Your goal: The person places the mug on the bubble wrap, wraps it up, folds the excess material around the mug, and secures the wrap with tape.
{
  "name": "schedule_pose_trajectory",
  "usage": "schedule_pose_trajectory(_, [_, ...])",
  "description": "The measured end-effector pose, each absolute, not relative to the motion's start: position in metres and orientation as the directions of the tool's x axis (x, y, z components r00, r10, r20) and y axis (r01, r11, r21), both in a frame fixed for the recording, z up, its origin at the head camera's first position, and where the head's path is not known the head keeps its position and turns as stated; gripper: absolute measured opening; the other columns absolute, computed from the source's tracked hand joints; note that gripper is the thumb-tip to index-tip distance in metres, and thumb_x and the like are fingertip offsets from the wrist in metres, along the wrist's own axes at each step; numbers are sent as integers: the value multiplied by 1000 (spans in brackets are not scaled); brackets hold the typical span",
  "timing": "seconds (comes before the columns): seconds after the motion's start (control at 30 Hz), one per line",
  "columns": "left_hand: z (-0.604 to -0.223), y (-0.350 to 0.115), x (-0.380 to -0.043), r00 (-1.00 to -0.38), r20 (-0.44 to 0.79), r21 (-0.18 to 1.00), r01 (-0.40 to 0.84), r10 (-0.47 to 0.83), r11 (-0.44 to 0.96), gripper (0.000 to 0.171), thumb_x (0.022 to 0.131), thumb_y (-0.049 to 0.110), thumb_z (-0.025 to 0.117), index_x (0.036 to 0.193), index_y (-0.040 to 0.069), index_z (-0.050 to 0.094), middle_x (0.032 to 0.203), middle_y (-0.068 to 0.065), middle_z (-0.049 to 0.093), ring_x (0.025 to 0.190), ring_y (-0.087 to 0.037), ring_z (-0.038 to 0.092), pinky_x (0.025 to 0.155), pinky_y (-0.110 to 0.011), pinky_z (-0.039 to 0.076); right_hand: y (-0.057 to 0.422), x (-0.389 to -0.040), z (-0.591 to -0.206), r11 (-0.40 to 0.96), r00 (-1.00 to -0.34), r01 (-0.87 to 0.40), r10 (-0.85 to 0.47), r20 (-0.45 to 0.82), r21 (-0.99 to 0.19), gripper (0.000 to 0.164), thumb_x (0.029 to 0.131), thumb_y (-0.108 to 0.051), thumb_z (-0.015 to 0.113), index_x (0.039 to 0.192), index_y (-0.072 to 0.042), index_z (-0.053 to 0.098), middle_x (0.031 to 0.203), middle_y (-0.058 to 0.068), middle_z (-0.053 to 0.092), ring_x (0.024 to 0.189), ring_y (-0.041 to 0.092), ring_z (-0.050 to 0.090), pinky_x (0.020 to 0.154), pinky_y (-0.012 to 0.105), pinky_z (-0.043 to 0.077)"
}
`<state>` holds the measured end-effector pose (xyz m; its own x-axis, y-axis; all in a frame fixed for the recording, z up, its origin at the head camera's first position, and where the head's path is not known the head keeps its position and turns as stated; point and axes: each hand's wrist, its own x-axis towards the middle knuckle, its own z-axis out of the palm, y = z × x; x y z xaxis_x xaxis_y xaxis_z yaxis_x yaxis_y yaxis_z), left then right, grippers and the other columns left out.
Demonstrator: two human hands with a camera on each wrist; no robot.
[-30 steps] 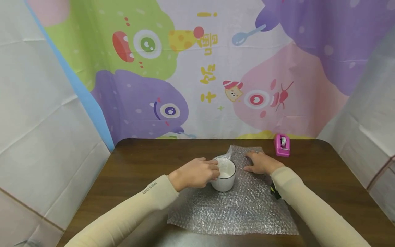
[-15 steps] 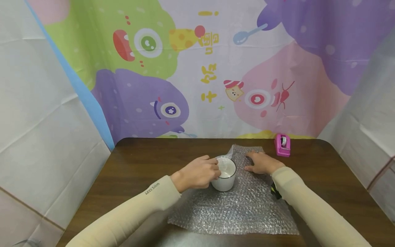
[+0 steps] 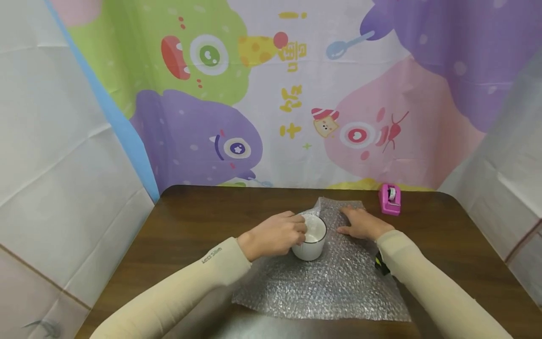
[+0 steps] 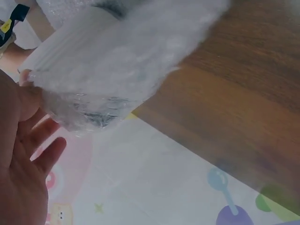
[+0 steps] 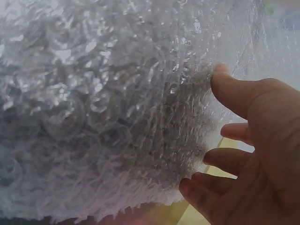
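A white mug (image 3: 311, 249) with a dark rim stands upright on a sheet of bubble wrap (image 3: 326, 294). My left hand (image 3: 277, 234) is at the mug's left side, its fingers curled over the rim. They pinch a raised part of the wrap against the mug; in the left wrist view the wrap (image 4: 136, 51) lies along the mug's ribbed wall (image 4: 70, 44). To the right of the mug, my right hand (image 3: 362, 223) rests on the sheet with fingers spread. The right wrist view has the thumb and fingertips of this hand (image 5: 267, 136) touching the wrap's edge.
A pink tape dispenser (image 3: 390, 199) stands at the back right of the brown wooden table (image 3: 182, 221). Behind the table hangs a curtain (image 3: 292, 165) with cartoon monsters. A black and yellow object (image 3: 382, 264) shows beside my right wrist.
The view shifts slightly, moving the scene a little in the frame. My left hand turns slightly at the mug's rim; my right hand stays on the wrap.
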<state>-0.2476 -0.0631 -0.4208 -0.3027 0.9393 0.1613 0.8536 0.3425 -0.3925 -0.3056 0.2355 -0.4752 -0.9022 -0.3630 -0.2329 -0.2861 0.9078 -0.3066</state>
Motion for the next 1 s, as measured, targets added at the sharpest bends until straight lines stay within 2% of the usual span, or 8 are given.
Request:
schedule_pose_trajectory(0.17, [-416, -66, -248, -306, 122, -365, 871, 944, 329, 14, 97, 18, 68, 88, 22, 78, 89, 8, 74, 93, -12, 69, 92, -29, 55, 234, -308, -478, 898, -901, -318, -386, -199, -304, 72, 101, -34, 66, 152, 8, 39, 155, 38, 36, 143, 58, 34, 117, 67, 32])
schedule_pose_trajectory(0.33, [-414, -68, -246, -335, 113, -360, 864, 936, 353, 17, 94, 8, 68, 89, 21, 79, 83, 7, 74, 83, -12, 69, 80, -27, 58, 232, -306, -481, 899, -899, -387, -418, -132, -207, 67, 101, -38, 64, 148, 6, 48, 152, 40, 40, 138, 61, 40, 112, 68, 38])
schedule_pose_trajectory(0.5, [-414, -68, -243, -407, 72, -344, 847, 911, 406, 22, 91, 2, 66, 96, 21, 79, 88, 6, 74, 84, -12, 68, 68, -26, 58, 227, -295, -480, 875, -879, -473, -476, -6, -100, 54, 101, -34, 64, 137, 6, 59, 144, 36, 51, 131, 58, 49, 107, 67, 44])
schedule_pose_trajectory(0.67, [-413, -66, -240, -431, 52, -342, 840, 901, 421, 20, 92, 5, 67, 98, 21, 78, 90, 7, 74, 86, -11, 66, 66, -25, 58, 225, -285, -478, 831, -840, -543, -540, 60, -119, 39, 100, -21, 66, 128, 5, 63, 137, 34, 57, 127, 56, 55, 105, 66, 46])
schedule_pose_trajectory(0.8, [-414, -62, -238, -442, 35, -341, 838, 896, 427, 19, 92, 6, 69, 99, 21, 79, 91, 8, 74, 88, -11, 66, 68, -24, 58, 228, -276, -475, 818, -832, -554, -552, 56, -157, 42, 100, -19, 65, 133, 7, 61, 140, 36, 55, 130, 54, 54, 107, 64, 45])
schedule_pose_trajectory(1.0, [-416, -60, -237, -455, 37, -330, 835, 890, 441, 19, 90, 6, 70, 99, 21, 78, 91, 9, 74, 89, -10, 65, 69, -23, 57, 235, -258, -471, 799, -812, -583, -577, 85, -145, 42, 100, -16, 66, 133, 9, 60, 135, 32, 61, 125, 49, 59, 106, 61, 48])
